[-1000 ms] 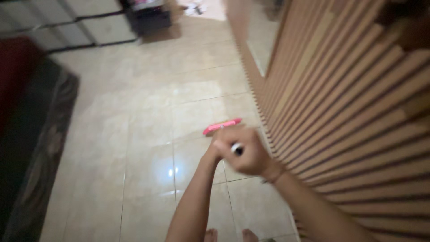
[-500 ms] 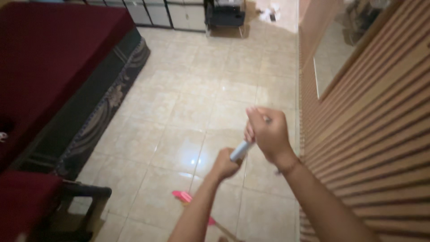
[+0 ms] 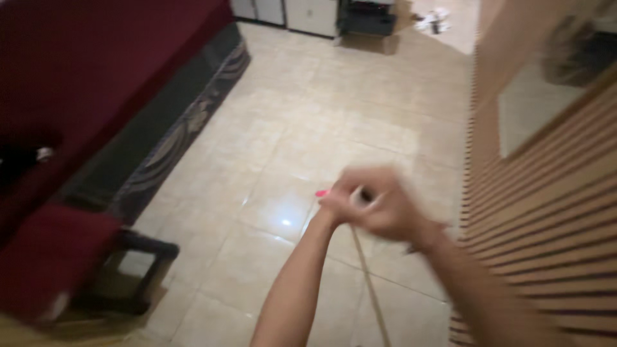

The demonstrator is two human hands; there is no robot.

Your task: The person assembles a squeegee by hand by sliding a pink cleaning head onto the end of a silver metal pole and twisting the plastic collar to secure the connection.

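Two bare hands, blurred, clasped together round the top of a thin pale wooden stick (image 3: 367, 283): left hand (image 3: 339, 200) wrapped low and to the left, right hand (image 3: 384, 209) closed over it from the right, fingers curled tight on the shaft. Stick slanting down between the forearms toward the bottom edge, above beige glossy floor tiles (image 3: 308, 122). Small pink piece (image 3: 321, 192) peeking out just left of the left hand, too blurred to tell apart. Dark red sofa (image 3: 96, 77) on the left, slatted wooden wall (image 3: 546, 218) on the right.
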